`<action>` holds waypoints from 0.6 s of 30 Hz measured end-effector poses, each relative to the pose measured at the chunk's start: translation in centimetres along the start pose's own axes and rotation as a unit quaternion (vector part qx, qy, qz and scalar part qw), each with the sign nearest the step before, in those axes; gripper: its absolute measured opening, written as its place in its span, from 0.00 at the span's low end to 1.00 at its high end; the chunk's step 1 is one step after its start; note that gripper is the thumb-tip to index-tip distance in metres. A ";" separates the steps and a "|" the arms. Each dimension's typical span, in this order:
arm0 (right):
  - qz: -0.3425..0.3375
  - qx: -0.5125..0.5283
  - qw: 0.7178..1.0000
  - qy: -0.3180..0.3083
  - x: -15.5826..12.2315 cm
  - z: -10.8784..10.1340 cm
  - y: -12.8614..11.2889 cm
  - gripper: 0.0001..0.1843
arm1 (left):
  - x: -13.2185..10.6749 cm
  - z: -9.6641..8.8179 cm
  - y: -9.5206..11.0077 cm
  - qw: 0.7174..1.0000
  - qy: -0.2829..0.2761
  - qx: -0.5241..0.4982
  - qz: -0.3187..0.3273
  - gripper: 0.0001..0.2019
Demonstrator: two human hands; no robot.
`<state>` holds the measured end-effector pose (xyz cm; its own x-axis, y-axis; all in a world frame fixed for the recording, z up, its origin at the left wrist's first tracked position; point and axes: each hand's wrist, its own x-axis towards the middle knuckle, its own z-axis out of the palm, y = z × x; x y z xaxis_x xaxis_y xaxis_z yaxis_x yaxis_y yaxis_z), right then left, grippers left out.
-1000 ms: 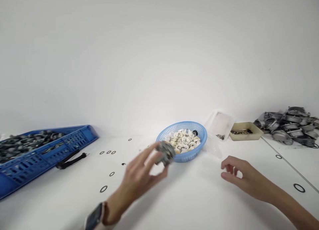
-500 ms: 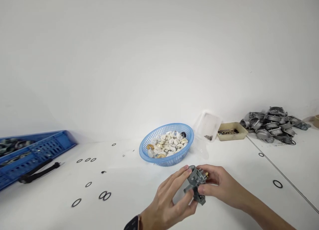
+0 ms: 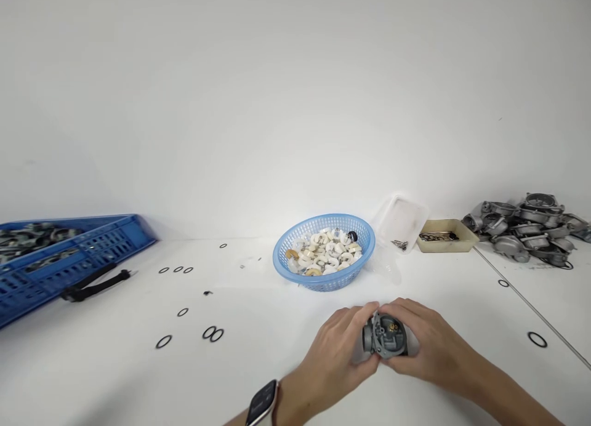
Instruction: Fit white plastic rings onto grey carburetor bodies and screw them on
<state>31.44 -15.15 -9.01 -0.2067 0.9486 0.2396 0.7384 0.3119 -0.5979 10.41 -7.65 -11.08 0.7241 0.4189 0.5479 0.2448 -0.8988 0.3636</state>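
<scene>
Grey metal part (image 3: 385, 338): small cast housing with a brass-coloured detail showing in its open face; held just above the white desk (image 3: 286, 377), near the front edge, in front of the light-blue basket (image 3: 323, 281).

Left hand (image 3: 335, 358): grip closed on the left side of the grey metal part, fingers curled round it; a watch (image 3: 261, 402) on the wrist.

Right hand (image 3: 427, 346): grip closed on the right side of the same part, fingers over its top.

Light-blue basket: round, filled with white and tan ring-shaped pieces.

Clear plastic tub (image 3: 401, 224): tilted, just right of the basket, a few dark small items inside.

Beige tray (image 3: 447, 236): beside the tub, holding dark rings.

Pile of grey metal castings (image 3: 526, 228): far right of the desk.

Blue crate (image 3: 69, 263): far left, holding dark parts; a black strap-like tool (image 3: 96, 284) lies beside it.

Black O-rings (image 3: 210, 333): scattered loose over the desk, left of the hands and at the right.
</scene>
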 end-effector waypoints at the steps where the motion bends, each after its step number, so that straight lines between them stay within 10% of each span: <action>1: 0.000 0.002 1.000 -0.002 0.0 0.0 0.0 0.29 | 0.0 -0.1 0.1 1.000 -0.015 -0.009 -0.016 0.38; 7: 0.007 -0.001 1.000 -0.028 0.1 -0.5 -0.2 0.25 | 0.0 -0.5 0.0 0.996 -0.074 -0.039 -0.040 0.40; 18: 0.070 -0.032 0.994 -0.081 -0.5 -4.0 1.2 0.22 | 0.3 -0.9 -0.2 0.999 0.009 0.045 0.020 0.36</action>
<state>35.03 -15.45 -6.79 -0.1968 0.9800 0.0281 0.8056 0.1780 -0.5650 10.01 -7.26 -10.32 0.7228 0.3844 0.5743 0.2741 -0.9223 0.2723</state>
